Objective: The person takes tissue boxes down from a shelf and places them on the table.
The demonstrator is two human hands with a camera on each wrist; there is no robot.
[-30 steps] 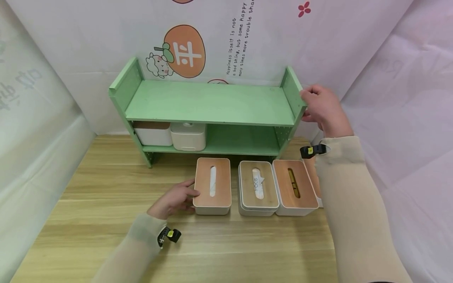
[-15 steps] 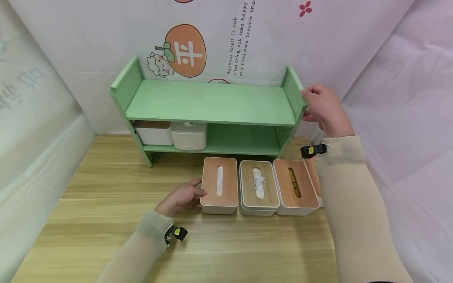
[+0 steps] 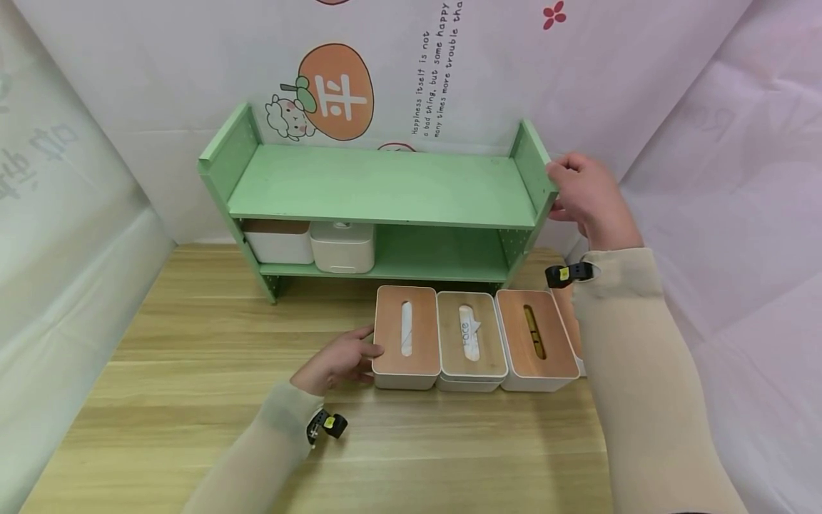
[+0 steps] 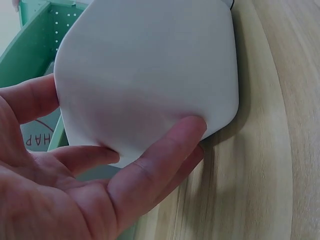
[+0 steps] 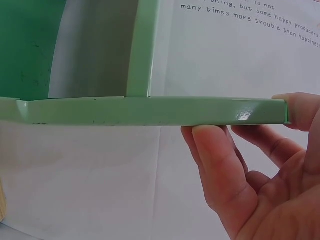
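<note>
My left hand [image 3: 340, 360] touches the left side of a tissue box [image 3: 394, 357] with a wood-toned lid and white body on the table. In the left wrist view, its fingers [image 4: 172, 142] lie against the box's pale wall [image 4: 145, 65], with the thumb at the lid edge. Touching that box's right side is a second tissue box [image 3: 491, 335], its slot showing paper marked "face". A third tissue box [image 3: 514, 343] stands to the right of it. At upper right my right hand [image 3: 591, 196] grips the end panel of a green shelf [image 3: 385, 185], fingers [image 5: 217, 155] pressed to its outer face.
On the shelf's lower board, at left, sit a wood-lidded white box [image 3: 282, 246] and a cream lidded container [image 3: 343, 250]. Another wood-lidded box [image 3: 568, 314] is partly hidden by the right forearm. White cloth [image 3: 726, 178] hangs around the wooden table [image 3: 193, 357].
My left hand has slid the leftmost tissue box to the right, closing the gap to its neighbour. The right hand and the shelf have stayed in place.
</note>
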